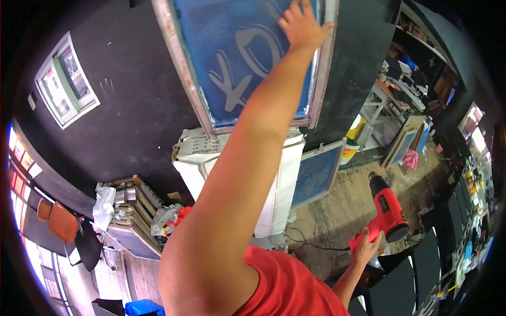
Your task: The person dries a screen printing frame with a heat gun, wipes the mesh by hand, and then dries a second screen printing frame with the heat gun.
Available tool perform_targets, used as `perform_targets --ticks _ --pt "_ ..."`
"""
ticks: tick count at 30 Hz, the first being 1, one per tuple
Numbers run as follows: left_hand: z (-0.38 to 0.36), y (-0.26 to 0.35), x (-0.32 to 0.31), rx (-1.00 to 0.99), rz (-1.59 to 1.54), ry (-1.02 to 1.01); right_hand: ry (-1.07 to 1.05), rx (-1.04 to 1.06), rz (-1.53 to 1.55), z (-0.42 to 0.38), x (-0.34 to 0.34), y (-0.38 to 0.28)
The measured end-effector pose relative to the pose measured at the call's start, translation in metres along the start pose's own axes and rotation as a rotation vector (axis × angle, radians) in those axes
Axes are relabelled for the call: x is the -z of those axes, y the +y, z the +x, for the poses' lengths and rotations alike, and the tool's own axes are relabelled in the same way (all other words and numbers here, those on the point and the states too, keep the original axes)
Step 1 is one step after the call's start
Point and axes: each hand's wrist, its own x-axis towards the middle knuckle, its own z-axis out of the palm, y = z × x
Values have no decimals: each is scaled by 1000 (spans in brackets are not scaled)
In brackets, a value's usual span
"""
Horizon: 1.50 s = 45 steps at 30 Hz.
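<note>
A wooden-framed silk screen (169,39) stands propped upright before me, its blue mesh (221,47) marked with pale letter shapes. My left arm stretches up across it. Against the mesh's upper right, by the frame's right side, my left hand (304,27) lies with fingers spread and holds nothing. Lower on the right, my right hand (366,246) is wrapped around the handle of a red heat gun (389,208). Its dark nozzle points up and away, apart from the screen. A cord runs left from the handle. Whether the heat gun is on does not show.
A white carton (284,181) supports the screen. Another blue screen (315,176) leans beside it. More frames (132,239) are stacked at left, near an orange chair (62,221). A cluttered workbench (392,95) stands at back right. Black panels (392,289) line the lower right.
</note>
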Motion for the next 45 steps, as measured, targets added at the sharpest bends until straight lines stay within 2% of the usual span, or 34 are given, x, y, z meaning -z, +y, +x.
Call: perform_targets --ticks 2,4,6,7,8,9,12,14,15,17,18,20,22,24,25,27,28,30,32,34,36,38,41,43,45 --pt "0 -29 28 26 15 -255 -27 -2 -5 0 0 1" --pt "-5 -106 -2 -61 184 -264 24 -19 -72 -1 -1 2" --pt "-13 -163 12 -41 375 -255 -9 -21 -43 -3 -3 -2" --pt "-12 -193 18 -153 529 -372 -44 -22 -16 -5 -7 -2" --pt "-18 -215 22 -330 537 -372 -40 -24 -10 -3 -5 2" --pt "-21 -219 30 -339 536 -371 -73 -14 -35 1 2 8" --pt "-34 -223 55 -275 524 -372 -75 -12 -58 -1 -6 7" --pt "-37 -230 73 140 338 -119 -62 -17 -67 -1 -13 3" --pt "-36 -238 77 139 342 -115 -100 -11 -42 -2 -15 3" --pt "-39 -258 80 457 -19 -255 -136 -7 -17 -4 -20 0" --pt "-39 -267 82 357 -45 -232 -149 -6 -2 -6 -26 -6" --pt "-38 -297 67 296 -43 -248 -162 -12 13 -9 -36 -13" --pt "-36 -303 68 236 -49 -263 -248 -21 -28 -8 -46 -21" --pt "-34 -295 82 405 -174 -445 -315 -30 -28 -6 -59 -34" --pt "-34 -297 82 404 -174 -447 -384 -39 -25 -6 -67 -38" --pt "-36 -300 81 368 -188 -457 -358 -3 -9 -6 -90 -42" --pt "-37 -300 81 368 -190 -465 -412 -11 1 -9 -104 -54" --pt "-32 -301 80 425 -164 -531 -459 -18 14 -9 -132 -74" --pt "-30 -307 74 407 -162 -529 -552 54 109 -7 -160 -89" --pt "-28 -306 71 390 -159 -530 -535 55 112 -13 -188 -106" --pt "-27 -299 75 454 -120 -561 -521 56 111 -11 -209 -119" --pt "-29 -290 81 451 -130 -558 -656 159 266 -5 -226 -130" --pt "-29 -295 79 443 -129 -561 -564 257 212 -8 -250 -139" --pt "-29 -300 75 432 -123 -569 -586 225 203 -4 -254 -146" --pt "-27 -301 72 445 -69 -569 -613 300 315 -1 -260 -151"
